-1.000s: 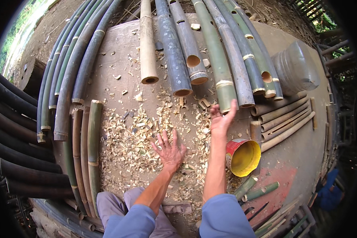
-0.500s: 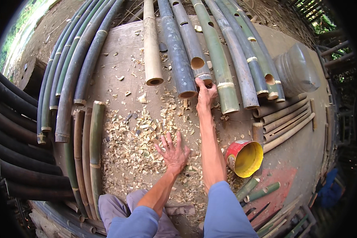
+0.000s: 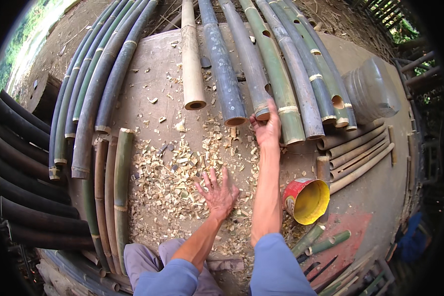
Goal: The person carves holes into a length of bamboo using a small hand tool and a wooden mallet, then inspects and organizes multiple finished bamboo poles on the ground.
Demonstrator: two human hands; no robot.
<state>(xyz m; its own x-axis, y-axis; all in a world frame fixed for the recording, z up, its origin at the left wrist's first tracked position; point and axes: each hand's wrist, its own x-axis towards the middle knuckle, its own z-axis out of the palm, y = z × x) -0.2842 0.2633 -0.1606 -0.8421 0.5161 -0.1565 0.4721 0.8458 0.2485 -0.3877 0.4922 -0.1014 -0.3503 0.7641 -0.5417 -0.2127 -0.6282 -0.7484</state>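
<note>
My right hand [image 3: 267,126] is closed on the near end of a grey-green bamboo pole [image 3: 246,61], fingers round its rim. A cut hole shows on the pole's right side, close to my fingers. Left of it lies a dark bluish bamboo pole [image 3: 222,64]; to its right, touching or nearly so, is a green pole [image 3: 277,84] with a hole near its far part. My left hand [image 3: 218,197] rests with fingers spread on scattered bamboo chips [image 3: 175,170] and holds nothing.
A pale bamboo pole [image 3: 191,64] lies left of centre, with more poles [image 3: 86,98] beyond it. At right are a red tin with yellow inside [image 3: 306,200], short bamboo pieces [image 3: 355,153] and a clear plastic jug [image 3: 372,89]. Dark half-round bamboo pieces [image 3: 34,197] stack at far left.
My right hand has turned the held pole, so its row of holes has rolled from the top toward the right side. The pole's near end has shifted right. My left hand stays nearly still.
</note>
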